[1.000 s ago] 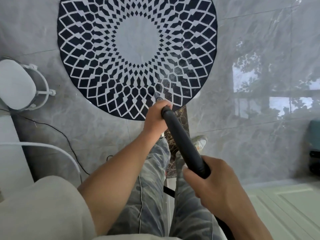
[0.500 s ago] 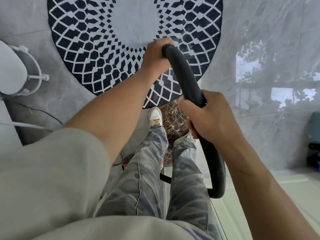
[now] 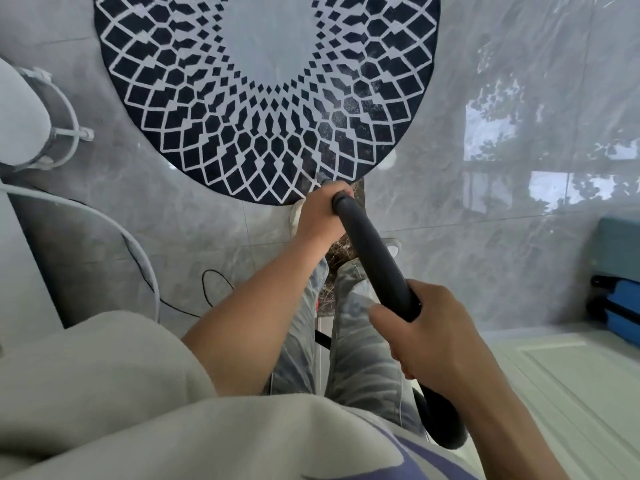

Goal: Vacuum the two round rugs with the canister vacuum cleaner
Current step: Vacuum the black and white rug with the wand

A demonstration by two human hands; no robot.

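Round rug (image 3: 242,98) lies on the floor (image 3: 485,220), ahead of the feet, upper centre. Hose (image 3: 374,258) runs diagonally from lower right up to the rug's near edge. Left hand (image 3: 320,211) grips its front end, right hand (image 3: 436,334) grips further back. Nozzle tip (image 3: 322,177) sits at the rug's edge, probably touching. Wire stand (image 3: 62,126) is left of the rug, apart. Cable (image 3: 214,289) lies on the floor left of the legs. Cases (image 3: 616,271) are far right, well apart from the rug.
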